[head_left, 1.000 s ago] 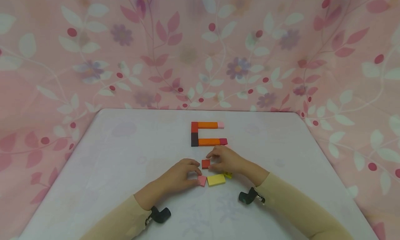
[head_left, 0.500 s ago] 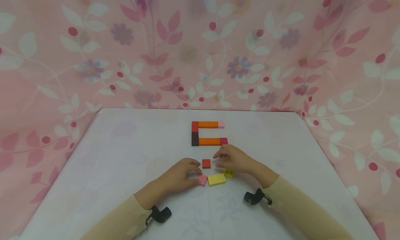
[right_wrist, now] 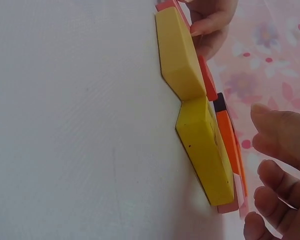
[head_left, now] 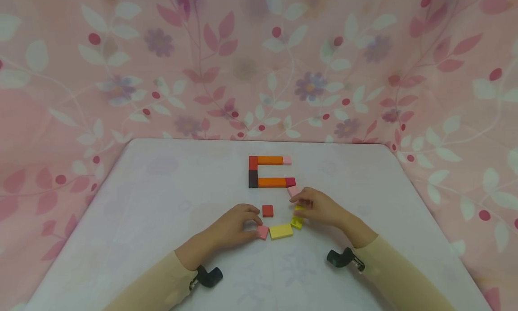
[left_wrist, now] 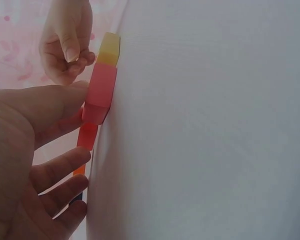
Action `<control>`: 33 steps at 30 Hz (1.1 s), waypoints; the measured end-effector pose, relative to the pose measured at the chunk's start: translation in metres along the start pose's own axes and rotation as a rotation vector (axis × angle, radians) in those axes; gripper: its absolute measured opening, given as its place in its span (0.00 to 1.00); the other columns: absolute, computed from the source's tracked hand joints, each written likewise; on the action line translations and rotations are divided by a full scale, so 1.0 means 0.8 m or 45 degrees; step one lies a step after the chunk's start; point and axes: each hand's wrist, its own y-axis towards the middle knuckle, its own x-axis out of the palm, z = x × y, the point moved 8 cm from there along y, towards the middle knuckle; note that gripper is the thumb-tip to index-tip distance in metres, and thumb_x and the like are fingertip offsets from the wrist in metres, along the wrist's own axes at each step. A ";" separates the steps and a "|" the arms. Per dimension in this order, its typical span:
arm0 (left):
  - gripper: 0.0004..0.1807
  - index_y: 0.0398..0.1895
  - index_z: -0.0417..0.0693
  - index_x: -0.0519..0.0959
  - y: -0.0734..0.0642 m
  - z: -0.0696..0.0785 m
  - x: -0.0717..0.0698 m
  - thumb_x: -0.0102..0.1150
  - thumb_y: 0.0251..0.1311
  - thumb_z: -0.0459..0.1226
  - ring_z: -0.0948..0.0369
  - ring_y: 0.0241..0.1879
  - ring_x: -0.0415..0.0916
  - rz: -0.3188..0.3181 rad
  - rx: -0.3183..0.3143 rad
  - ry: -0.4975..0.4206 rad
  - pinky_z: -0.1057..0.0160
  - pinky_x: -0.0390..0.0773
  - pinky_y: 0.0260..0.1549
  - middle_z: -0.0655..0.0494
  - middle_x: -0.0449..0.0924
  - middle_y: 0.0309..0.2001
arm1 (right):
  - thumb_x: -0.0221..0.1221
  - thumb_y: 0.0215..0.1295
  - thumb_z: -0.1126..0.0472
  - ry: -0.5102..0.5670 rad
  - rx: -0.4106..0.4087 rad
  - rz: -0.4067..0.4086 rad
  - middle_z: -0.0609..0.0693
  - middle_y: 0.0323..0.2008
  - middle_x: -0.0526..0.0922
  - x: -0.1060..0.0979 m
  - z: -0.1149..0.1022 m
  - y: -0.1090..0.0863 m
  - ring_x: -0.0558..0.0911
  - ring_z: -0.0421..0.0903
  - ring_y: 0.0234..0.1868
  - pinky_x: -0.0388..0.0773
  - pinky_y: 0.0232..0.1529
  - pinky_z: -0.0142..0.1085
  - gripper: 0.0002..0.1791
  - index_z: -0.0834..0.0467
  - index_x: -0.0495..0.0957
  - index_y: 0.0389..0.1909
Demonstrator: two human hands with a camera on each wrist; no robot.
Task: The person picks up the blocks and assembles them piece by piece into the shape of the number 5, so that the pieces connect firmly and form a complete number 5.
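My left hand holds a pink block by its edge, thumb and index finger against it in the left wrist view. The pink block adjoins a pale yellow block, whose right end meets a bright yellow block. My right hand hovers over the bright yellow block in the head view, partly hiding it. In the right wrist view its loosely bent fingers stand apart from the blocks. A light pink block lies beyond these fingertips. Between the hands sits a red square block.
Farther back, an orange block and another orange bar join a red block and a black block. A pale pink block and a crimson block end the bars. All lie on the white table.
My right hand has drawn away to the right from the red square, uncovering the light pink block and more of the bright yellow one. My left hand stays at the pink block.
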 end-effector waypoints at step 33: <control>0.09 0.46 0.61 0.85 0.000 0.005 -0.004 0.65 0.64 0.46 0.56 0.66 0.66 0.004 0.015 -0.017 0.52 0.71 0.64 0.59 0.75 0.62 | 0.73 0.56 0.50 -0.119 0.142 0.073 0.44 0.35 0.74 0.000 0.030 -0.017 0.72 0.44 0.39 0.76 0.36 0.33 0.34 0.46 0.77 0.66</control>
